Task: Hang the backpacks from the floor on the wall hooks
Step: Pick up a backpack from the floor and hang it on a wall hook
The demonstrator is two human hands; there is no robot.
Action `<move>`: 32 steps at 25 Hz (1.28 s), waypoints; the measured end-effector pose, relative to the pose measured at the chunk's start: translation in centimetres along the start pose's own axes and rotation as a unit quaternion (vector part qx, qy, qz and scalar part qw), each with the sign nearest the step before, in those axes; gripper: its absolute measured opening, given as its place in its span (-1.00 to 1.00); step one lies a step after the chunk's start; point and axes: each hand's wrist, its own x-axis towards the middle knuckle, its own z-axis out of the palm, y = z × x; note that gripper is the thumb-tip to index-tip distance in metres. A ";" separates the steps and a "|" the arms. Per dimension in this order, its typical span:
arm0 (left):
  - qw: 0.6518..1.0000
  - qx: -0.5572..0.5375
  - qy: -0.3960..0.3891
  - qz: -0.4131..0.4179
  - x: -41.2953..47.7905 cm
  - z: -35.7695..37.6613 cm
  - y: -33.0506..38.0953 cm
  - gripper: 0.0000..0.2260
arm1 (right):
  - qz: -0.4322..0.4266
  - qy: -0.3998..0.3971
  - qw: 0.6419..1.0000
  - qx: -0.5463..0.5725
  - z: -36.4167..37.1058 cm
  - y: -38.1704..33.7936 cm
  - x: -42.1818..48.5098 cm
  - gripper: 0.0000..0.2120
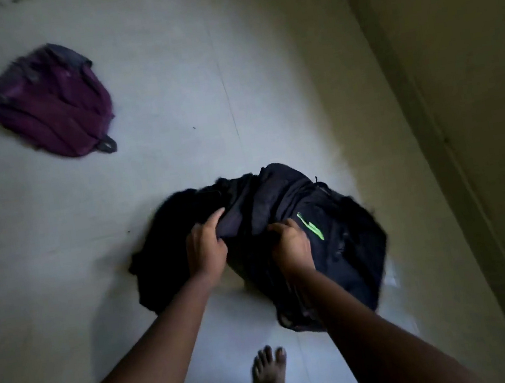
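2 hands clutch the dark backpack (342, 237) on the floor (163, 74): the left hand (206, 249) has its grip clamped on the fabric, the right hand (291, 244) likewise beside the green mark (311, 226). The purple backpack (49, 103) lies well apart, up left.

A home room: bare feet (268, 374) on pale tiled floor (165, 90) beside a plain wall (449, 33).
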 end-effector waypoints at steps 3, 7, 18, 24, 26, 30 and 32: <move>0.995 -0.094 -0.005 -0.016 0.2 -10.5 5.7 -0.45 | -0.003 0.009 1.000 0.013 -8.6 -7.5 -2.5 -0.71; 0.989 -0.140 -0.054 0.015 -0.7 -21.7 12.2 -0.48 | -0.014 -0.015 0.998 0.062 -17.9 -15.7 -4.7 -0.77; 0.953 -0.245 -0.171 0.047 13.2 -33.4 27.1 -0.41 | -0.047 -0.017 0.996 0.072 -36.8 -27.0 7.4 -0.60; 0.941 -0.298 -0.150 0.062 23.6 -35.9 34.3 -0.48 | -0.022 -0.009 0.991 0.132 -43.2 -31.9 18.0 -0.75; 0.936 -0.314 -0.147 0.061 28.0 -35.8 36.4 -0.50 | -0.019 -0.026 0.995 0.092 -44.8 -33.0 22.1 -0.75; 0.933 -0.312 -0.169 0.058 38.3 -34.7 39.6 -0.50 | 0.037 -0.001 0.998 0.042 -46.1 -34.0 30.6 -0.60; 0.932 -0.300 -0.199 0.051 43.0 -34.4 41.2 -0.50 | 0.084 0.017 0.996 0.035 -46.3 -34.6 34.9 -0.63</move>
